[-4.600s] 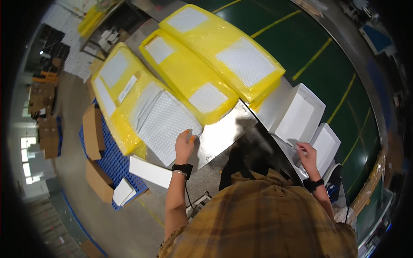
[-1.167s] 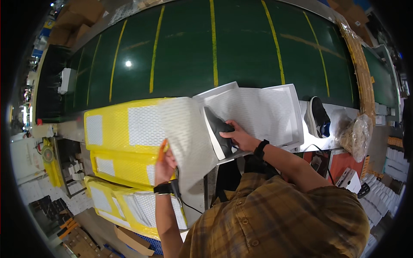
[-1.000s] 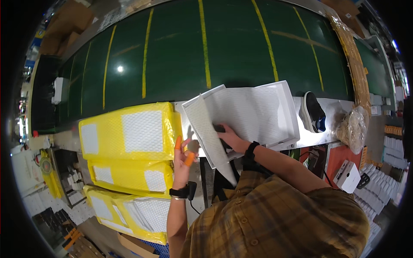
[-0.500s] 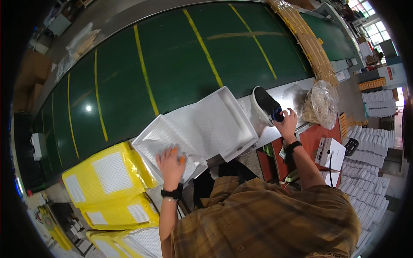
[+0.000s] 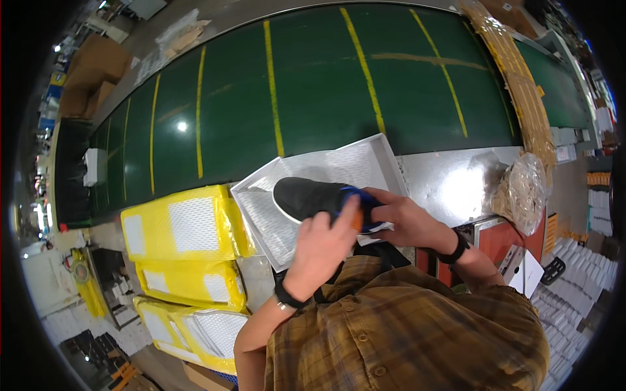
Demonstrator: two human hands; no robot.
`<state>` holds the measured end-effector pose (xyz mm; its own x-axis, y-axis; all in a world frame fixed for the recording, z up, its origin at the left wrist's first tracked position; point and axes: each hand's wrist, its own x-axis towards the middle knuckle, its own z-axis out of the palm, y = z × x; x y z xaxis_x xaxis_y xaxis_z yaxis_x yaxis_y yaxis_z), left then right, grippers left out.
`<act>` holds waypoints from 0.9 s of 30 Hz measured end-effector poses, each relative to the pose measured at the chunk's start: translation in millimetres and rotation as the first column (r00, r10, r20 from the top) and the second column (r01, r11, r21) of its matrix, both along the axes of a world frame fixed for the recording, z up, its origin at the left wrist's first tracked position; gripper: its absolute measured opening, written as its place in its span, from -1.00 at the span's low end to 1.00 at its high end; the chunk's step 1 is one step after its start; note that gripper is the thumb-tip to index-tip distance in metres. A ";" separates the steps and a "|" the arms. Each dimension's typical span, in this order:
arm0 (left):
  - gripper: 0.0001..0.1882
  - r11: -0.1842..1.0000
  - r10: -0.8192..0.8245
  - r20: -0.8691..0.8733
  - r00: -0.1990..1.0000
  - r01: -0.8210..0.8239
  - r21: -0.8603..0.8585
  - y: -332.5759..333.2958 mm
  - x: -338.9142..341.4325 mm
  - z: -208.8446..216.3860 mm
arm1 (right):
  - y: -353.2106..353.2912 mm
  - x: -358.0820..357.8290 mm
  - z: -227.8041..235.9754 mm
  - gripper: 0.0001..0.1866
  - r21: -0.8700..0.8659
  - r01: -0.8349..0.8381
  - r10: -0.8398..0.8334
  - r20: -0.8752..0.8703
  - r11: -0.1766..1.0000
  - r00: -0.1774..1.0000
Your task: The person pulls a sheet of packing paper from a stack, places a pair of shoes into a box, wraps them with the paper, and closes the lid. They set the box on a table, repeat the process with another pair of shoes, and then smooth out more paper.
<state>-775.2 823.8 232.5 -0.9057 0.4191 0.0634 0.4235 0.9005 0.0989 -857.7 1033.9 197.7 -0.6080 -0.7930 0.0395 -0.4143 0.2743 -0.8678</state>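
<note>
A dark sneaker (image 5: 305,197) with a white sole edge and blue at its collar is held over a white shoebox (image 5: 389,160), toe to the left. My right hand (image 5: 409,220) grips its heel end. My left hand (image 5: 324,249) lies against the near side of the shoe, fingers closed about its opening; they partly hide the collar. Orange coverings show at my left fingertips. White patterned wrapping paper (image 5: 264,225) lines the box under the shoe.
Beyond the box runs a green conveyor belt (image 5: 235,111) with yellow cross lines. Yellow-wrapped packs (image 5: 189,225) of white patterned sheets lie at left. At right are a steel surface (image 5: 450,182), a clear plastic bag (image 5: 521,189) and a white carton (image 5: 521,270).
My right hand has brought the sneaker leftward from the steel surface to over the box. My left hand has moved from the wrapping paper to the shoe. The view has shifted.
</note>
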 end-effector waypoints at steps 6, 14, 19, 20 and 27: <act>-0.62 0.813 0.555 0.220 0.802 -0.580 0.061 -95.0 43.7 -25.3 | -40.7 15.8 -61.9 -0.58 -0.381 0.305 0.102 0.753 0.873 0.650; -0.41 0.140 0.292 0.882 0.370 -0.929 0.343 -138.4 -36.9 -146.8 | -40.9 71.0 -174.6 -0.47 0.115 0.029 -0.090 0.889 0.993 -0.449; -0.28 0.225 0.251 0.936 0.246 -0.956 0.191 -138.1 -56.3 -197.9 | -61.7 78.9 -186.2 -0.56 0.271 0.267 -0.107 0.858 0.925 -0.502; -0.28 0.236 0.232 0.939 0.252 -0.952 0.198 -129.6 -61.8 -192.7 | -58.7 77.2 -186.0 -0.58 0.344 0.327 -0.172 0.873 0.880 -0.456; -0.36 -0.032 0.170 0.898 0.406 -0.909 0.416 -140.3 -22.6 -189.9 | -102.0 82.6 -141.9 -0.45 0.286 0.583 -0.466 0.866 0.760 0.182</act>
